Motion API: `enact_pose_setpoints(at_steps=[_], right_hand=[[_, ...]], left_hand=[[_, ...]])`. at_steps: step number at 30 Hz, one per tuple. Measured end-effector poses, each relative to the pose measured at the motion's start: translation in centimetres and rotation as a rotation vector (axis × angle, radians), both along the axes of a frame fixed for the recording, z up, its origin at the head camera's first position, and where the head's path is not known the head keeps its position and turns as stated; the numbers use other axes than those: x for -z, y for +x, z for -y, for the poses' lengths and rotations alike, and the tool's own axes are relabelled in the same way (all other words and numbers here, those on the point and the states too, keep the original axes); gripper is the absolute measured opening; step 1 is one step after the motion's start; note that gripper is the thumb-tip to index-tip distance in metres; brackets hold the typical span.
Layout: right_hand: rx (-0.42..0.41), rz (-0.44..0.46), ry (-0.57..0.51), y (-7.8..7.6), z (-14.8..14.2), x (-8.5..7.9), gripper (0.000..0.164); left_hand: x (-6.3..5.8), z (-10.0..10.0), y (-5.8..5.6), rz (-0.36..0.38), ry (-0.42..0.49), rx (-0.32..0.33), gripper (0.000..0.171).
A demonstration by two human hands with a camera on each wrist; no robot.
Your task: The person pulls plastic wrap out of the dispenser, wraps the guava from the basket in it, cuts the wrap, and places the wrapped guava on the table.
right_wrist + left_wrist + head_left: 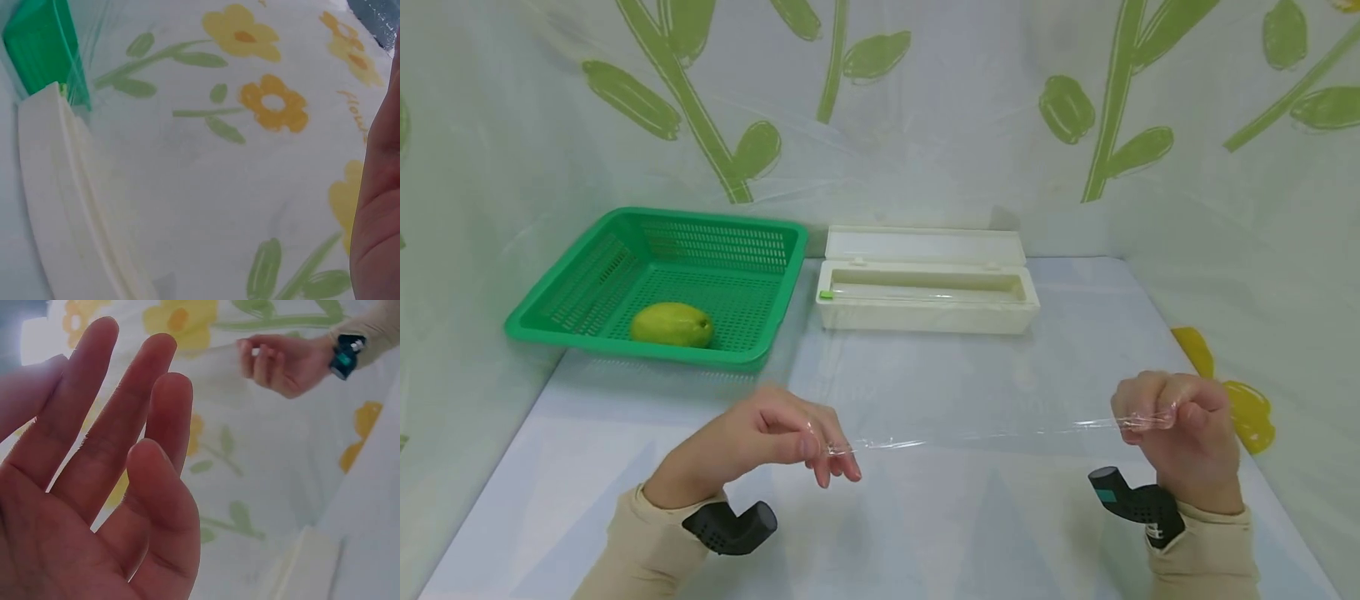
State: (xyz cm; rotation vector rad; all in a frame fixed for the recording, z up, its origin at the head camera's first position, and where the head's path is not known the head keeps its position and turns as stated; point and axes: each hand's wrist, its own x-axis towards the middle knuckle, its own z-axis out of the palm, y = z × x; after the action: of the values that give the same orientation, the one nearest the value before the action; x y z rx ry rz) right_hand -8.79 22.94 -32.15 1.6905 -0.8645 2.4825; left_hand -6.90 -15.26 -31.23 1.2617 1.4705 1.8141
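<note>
While the left grip pinches the clear film at its 9 o'clock end, the right grip, fingers curled, pinches it at 3 o'clock, the film's edge stretched between them above the desk. From the film, the white box stands at 12 o'clock, lid raised, a roll inside. From the box, the green basket lies at 9 o'clock, a yellow-green fruit at its 6 o'clock side.

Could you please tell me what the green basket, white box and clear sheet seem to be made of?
Green basket: probably moulded plastic, satin; regular wall slots.
White box: likely hard plastic, matte; smooth, crisp edges.
Clear sheet: apparently glossy plastic film; see-through, with bright creases.
</note>
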Motion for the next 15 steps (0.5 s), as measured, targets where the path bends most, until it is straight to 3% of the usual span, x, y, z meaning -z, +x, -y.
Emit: enact_pose_setpoints(at_steps=[6, 10, 15], right_hand=[[0.112, 0.089, 0.123, 2.0, -1.8, 1.3, 0.021], [0.170, 0.166, 0.257, 3.2, -3.1, 2.4, 0.025], [0.205, 0.194, 0.413, 4.0, -3.7, 4.0, 0.029]], left_hand=[[2.0, 0.1, 0.5, -0.008, -0.158, 0.024, 0.025], [3.0, 0.1, 1.2, 0.044, -0.317, 0.014, 0.020], [4.1, 0.5, 1.9, 0.117, -0.414, 0.013, 0.020]])
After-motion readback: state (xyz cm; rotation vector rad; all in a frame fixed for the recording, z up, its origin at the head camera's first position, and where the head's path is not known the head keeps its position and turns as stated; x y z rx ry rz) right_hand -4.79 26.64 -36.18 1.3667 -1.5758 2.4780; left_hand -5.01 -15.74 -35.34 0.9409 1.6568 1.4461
